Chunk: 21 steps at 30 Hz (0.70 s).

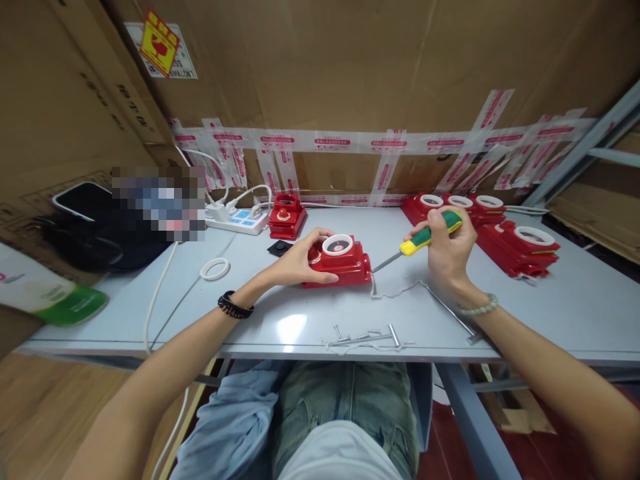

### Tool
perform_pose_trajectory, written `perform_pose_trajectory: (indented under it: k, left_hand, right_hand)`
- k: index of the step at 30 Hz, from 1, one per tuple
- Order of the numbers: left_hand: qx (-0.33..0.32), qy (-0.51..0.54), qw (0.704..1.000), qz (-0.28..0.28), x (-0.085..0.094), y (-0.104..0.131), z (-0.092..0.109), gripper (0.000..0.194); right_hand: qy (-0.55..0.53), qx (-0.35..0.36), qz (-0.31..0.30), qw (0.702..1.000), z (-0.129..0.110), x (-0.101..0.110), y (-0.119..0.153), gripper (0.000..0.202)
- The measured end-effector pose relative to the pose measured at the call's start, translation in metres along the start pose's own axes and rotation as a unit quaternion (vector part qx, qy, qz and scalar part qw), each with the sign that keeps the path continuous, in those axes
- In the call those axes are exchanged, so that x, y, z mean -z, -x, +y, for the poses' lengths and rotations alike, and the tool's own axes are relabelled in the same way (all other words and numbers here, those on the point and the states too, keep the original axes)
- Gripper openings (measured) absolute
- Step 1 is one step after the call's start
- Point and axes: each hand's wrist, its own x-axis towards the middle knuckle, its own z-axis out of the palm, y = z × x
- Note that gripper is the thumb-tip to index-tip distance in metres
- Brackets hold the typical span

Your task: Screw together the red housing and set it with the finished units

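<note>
My left hand (pixel 303 260) grips a red housing (pixel 345 270) with a round white-rimmed window on top, holding it down on the table. My right hand (pixel 450 247) is closed around the green and yellow handle of a screwdriver (pixel 420 241). Its tip meets or nearly meets the right end of the housing, where a thin white string (pixel 395 293) hangs. That string runs over the table to a small metal rod (pixel 453 310) below my right wrist. Several screws and a T-shaped metal rod (pixel 367 339) lie near the front edge.
More red housings (pixel 517 247) stand at the back right. A smaller red part (pixel 287 217) sits beside a white power strip (pixel 237 220). On the left are a white ring (pixel 215 269), a black bag (pixel 115 240) with a phone (pixel 83 200), and a green-white package (pixel 50 290). Cardboard (pixel 350 67) walls the back.
</note>
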Motion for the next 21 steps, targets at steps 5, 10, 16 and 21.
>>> perform_pose_trajectory:
  k: [5,10,16,21]
  left_hand:
    - [-0.01,-0.046,0.999,-0.014,-0.004,0.001,-0.002,0.069]
    - [-0.02,-0.065,0.998,-0.016,-0.007,0.002,0.001,0.069]
    - [-0.017,-0.076,0.997,-0.021,-0.005,0.002,0.004,0.068]
    - [-0.013,-0.08,0.996,-0.026,-0.005,0.002,0.007,0.069]
  right_hand:
    - [0.038,-0.039,-0.054,0.997,0.011,0.001,0.005,0.029]
    - [0.032,-0.065,-0.085,0.994,0.017,0.002,0.01,0.03]
    - [0.034,-0.06,-0.085,0.994,0.013,0.002,0.009,0.031]
    - [0.047,-0.038,-0.07,0.996,0.007,0.004,0.004,0.03]
